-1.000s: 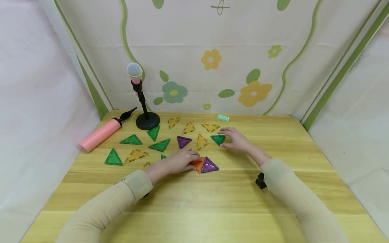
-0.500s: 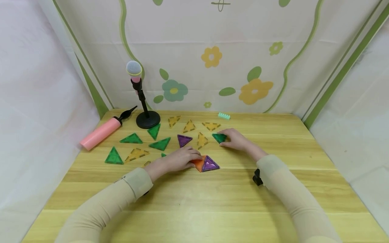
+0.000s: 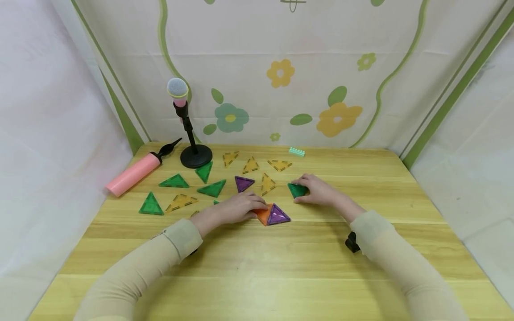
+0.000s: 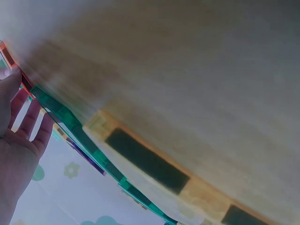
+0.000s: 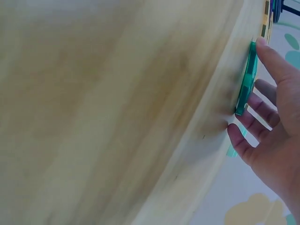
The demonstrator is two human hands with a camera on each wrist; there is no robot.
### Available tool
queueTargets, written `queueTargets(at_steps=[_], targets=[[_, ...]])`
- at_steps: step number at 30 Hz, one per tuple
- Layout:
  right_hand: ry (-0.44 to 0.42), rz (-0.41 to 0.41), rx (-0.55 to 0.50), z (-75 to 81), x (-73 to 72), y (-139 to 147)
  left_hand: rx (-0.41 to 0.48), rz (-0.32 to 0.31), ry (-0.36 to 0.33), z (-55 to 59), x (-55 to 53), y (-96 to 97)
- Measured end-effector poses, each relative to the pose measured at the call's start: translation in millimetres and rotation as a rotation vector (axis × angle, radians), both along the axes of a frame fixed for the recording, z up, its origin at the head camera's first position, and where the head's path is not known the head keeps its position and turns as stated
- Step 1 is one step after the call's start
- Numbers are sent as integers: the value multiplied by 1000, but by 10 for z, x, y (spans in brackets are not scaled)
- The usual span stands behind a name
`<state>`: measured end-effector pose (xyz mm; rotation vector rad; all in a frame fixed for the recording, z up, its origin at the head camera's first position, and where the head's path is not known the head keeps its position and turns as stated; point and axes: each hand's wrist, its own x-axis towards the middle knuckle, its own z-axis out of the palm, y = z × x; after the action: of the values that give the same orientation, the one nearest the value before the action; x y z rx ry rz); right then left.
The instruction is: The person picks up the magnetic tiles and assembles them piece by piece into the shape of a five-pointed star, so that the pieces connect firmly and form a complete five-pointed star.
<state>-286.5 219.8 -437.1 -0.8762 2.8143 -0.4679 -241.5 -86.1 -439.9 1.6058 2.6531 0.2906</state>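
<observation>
My left hand (image 3: 241, 208) pinches an orange triangular magnetic tile (image 3: 263, 216) that lies on the table, its left part hidden under the fingers. Against its right side sits a purple triangular tile (image 3: 279, 215). My right hand (image 3: 317, 190) holds a green triangular tile (image 3: 296, 190) between thumb and fingers, up and to the right of the purple one. In the right wrist view the green tile (image 5: 246, 79) shows edge-on, close over the wood. In the left wrist view the thumb touches one edge of the orange tile (image 4: 9, 58).
Several loose green tiles (image 3: 212, 188) and yellow tiles (image 3: 250, 165), plus another purple tile (image 3: 243, 183), lie beyond and left of my left hand. At the back left are a microphone stand (image 3: 195, 155) and a pink hand pump (image 3: 134, 174). A mint toy brick (image 3: 297, 151) lies near the back edge.
My right hand has taken hold of the green tile and drawn it a little right and toward me, away from the yellow tile. The left hand stays on the orange tile.
</observation>
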Motion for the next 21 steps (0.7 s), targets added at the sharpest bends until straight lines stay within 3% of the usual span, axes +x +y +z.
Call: queueTargets(at_steps=[12, 21], targets=[[1, 99, -18, -16, 243, 48, -25, 4, -21, 37, 1, 17], [15, 155, -18, -10, 336, 26, -24, 13, -39, 36, -22, 24]])
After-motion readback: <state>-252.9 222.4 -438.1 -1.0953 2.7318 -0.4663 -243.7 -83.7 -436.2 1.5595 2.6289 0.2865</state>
